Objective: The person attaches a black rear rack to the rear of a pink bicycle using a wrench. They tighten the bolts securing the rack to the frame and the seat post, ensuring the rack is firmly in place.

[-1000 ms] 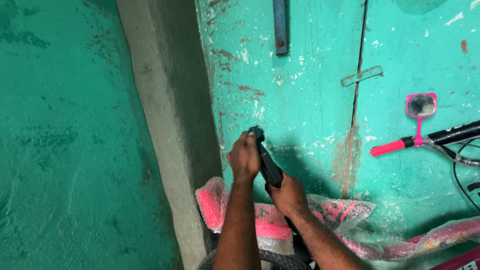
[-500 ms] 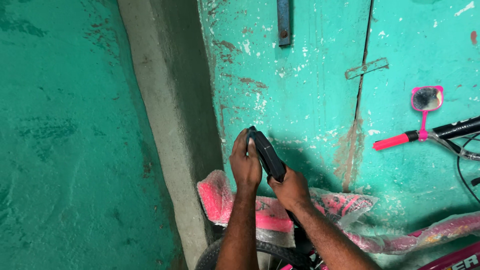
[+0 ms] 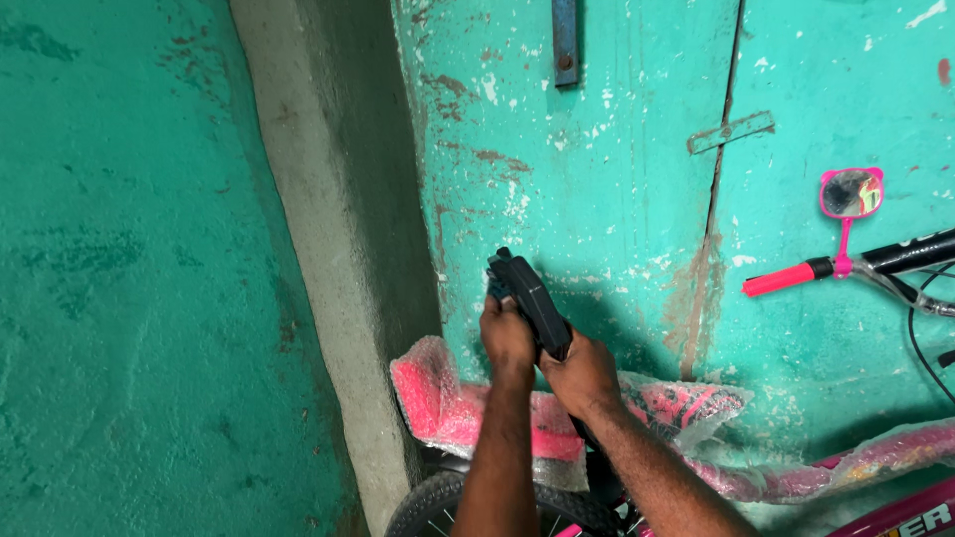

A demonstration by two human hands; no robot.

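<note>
1. Dark bicycle saddle (image 3: 532, 298): held up by both hands in front of a worn turquoise door (image 3: 597, 179), tilted, nose end pointing up and to the left.
2. Left hand (image 3: 507, 336): clenched around the upper, left part of the saddle, fingers wrapped over its edge, forearm coming up from the bottom of the view.
3. Right hand (image 3: 585, 376): closed on the lower end of the saddle, just beside the left hand and slightly below it, touching or almost touching it.
4. Directly below both hands: pink mudguard (image 3: 468, 413) wrapped in bubble plastic, and under it a black knobby tyre (image 3: 477, 502).
5. To the right of the right hand, low: pink bicycle frame (image 3: 875, 457), also covered in clear plastic wrap.
6. Further right and above the hands: black handlebar (image 3: 910, 254) with a pink grip (image 3: 781, 279), and a small pink-framed mirror (image 3: 852, 194) standing above it.
7. To the left of the left hand: grey concrete door post (image 3: 328, 249), running down at a slant, and beyond it a rough turquoise wall (image 3: 119, 278).
8. Above the hands, on the door: blue metal strap (image 3: 565, 40) near the top edge, and a small painted metal plate (image 3: 731, 131) across the gap between the two door leaves.
</note>
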